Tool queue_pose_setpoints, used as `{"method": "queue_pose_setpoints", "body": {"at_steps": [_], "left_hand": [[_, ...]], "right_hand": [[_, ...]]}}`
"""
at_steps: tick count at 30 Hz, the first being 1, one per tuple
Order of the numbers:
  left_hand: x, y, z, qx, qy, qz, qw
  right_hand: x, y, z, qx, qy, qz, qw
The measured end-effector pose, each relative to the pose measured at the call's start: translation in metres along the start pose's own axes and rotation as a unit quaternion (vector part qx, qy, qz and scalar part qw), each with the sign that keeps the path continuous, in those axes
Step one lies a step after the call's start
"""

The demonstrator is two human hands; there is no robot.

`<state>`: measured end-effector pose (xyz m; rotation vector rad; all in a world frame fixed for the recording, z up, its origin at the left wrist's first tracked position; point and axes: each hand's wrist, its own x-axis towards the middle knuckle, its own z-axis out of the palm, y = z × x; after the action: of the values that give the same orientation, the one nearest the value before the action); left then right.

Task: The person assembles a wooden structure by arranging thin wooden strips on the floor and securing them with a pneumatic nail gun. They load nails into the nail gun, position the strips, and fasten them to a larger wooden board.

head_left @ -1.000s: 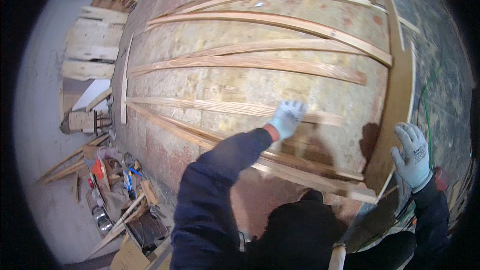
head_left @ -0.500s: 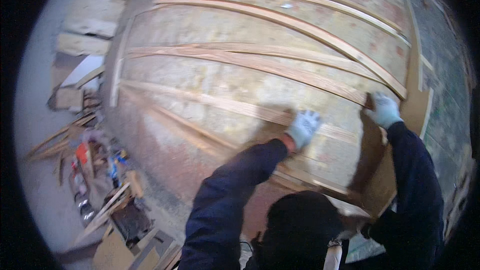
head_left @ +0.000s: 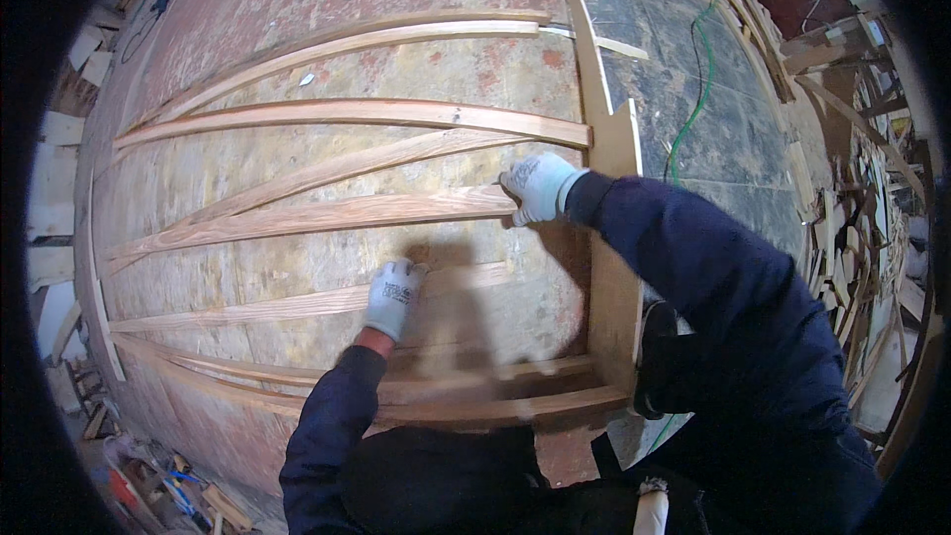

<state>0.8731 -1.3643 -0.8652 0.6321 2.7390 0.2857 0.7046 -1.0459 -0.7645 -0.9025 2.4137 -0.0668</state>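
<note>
Both my hands wear white gloves. My right hand (head_left: 541, 188) closes round the right end of a long wooden strip (head_left: 376, 210) that lies across the floor panel. Lower and to the left, my left hand (head_left: 394, 299) reaches over a second, paler wooden strip (head_left: 248, 311), its fingers curled across it; their undersides are hidden. Above these, another strip (head_left: 376, 112) slants over a thinner one (head_left: 327, 173). A flat upright board (head_left: 612, 287) runs along the right side, just beyond the strip ends.
More strips lie near my body (head_left: 535, 406) and at the far side (head_left: 396, 36). Right of the board, a green cable (head_left: 705, 79) crosses dark flooring. Scrap wood (head_left: 872, 198) is heaped at the far right, and mixed debris (head_left: 168, 490) at the lower left.
The view has turned toward the right, bringing in the cable and scrap heap. Both hands keep their places at the same two strips.
</note>
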Motion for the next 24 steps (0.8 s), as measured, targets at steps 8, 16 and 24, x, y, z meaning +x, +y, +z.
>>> {"method": "queue_pose_setpoints", "body": {"at_steps": [8, 16, 24], "left_hand": [[-0.002, -0.014, -0.042, -0.315, -0.042, -0.093, 0.944], [0.004, -0.002, -0.163, -0.626, -0.008, -0.095, 0.774], [0.060, 0.055, -0.165, -0.853, 0.154, -0.158, 0.474]], "right_hand": [[-0.101, 0.022, -0.121, 0.381, -0.160, -0.144, 0.899], [-0.148, 0.065, -0.107, 0.670, -0.162, -0.010, 0.725], [-0.137, 0.078, -0.101, 0.592, -0.052, -0.017, 0.804]]}}
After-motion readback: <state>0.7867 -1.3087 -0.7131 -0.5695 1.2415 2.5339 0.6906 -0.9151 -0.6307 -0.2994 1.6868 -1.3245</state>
